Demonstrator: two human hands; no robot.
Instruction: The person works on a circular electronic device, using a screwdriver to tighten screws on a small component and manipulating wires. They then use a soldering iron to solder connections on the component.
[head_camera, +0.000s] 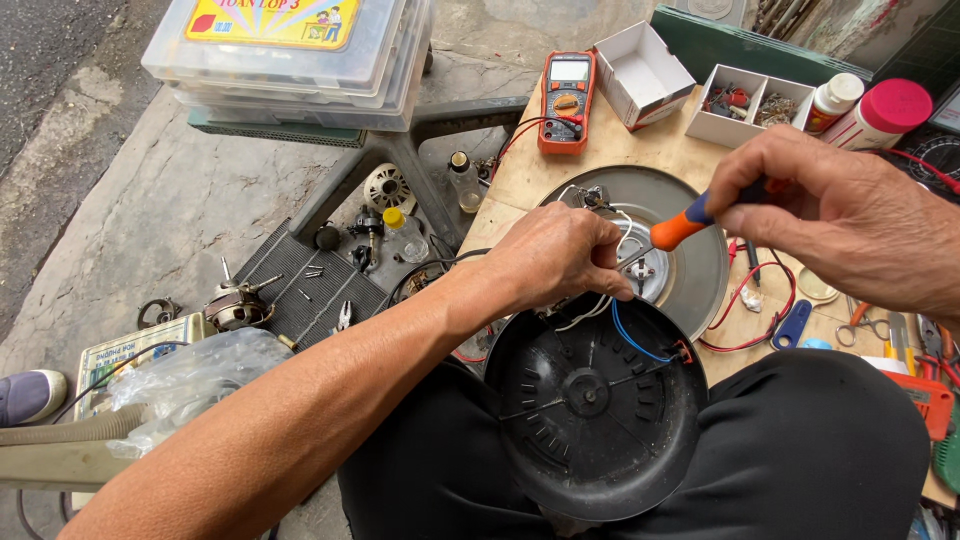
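A person's left hand pinches white wires clear of the metal plate while the right hand grips an orange-handled screwdriver, the black base cover resting near on the lap.

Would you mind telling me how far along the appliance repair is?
Done: the round black plastic base is off, wires exposed. In hand: the right hand drives an orange-handled screwdriver into the grey metal plate while the left hand steadies wires. Left: rejoining both halves.

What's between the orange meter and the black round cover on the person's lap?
In the head view: the grey metal disc with white wires, and the left hand over them.
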